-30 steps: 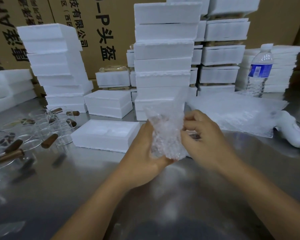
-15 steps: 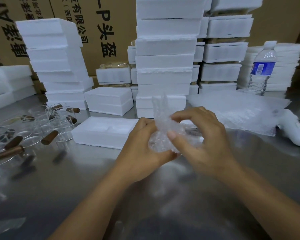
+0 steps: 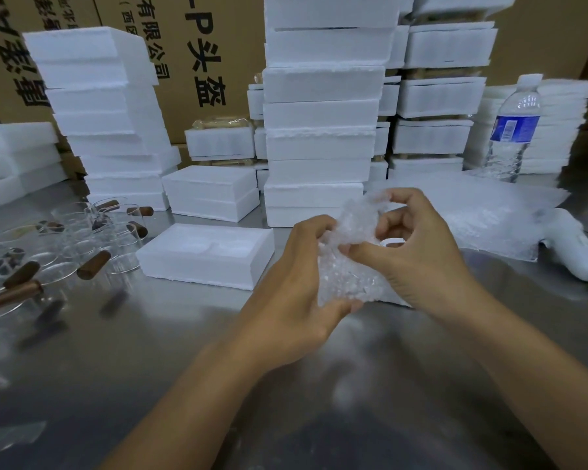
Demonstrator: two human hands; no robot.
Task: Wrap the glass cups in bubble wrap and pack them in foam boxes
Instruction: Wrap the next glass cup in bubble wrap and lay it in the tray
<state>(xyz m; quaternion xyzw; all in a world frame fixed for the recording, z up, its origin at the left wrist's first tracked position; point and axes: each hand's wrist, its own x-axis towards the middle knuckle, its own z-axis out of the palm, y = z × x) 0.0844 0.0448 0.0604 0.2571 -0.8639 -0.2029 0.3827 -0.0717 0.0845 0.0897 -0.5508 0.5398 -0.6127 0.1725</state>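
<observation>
Left hand cradles a bubble-wrap bundle while right hand pinches its top above the table.

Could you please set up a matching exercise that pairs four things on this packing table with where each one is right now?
Things:
1. bubble-wrapped bundle
2. open foam box
3. water bottle
4. unwrapped glass cups

Places:
A. far left of the table
B. standing at the back right
C. held by the left hand and the right hand
D. on the table, just left of the left hand

Pairs: 1-C, 2-D, 3-B, 4-A
</observation>
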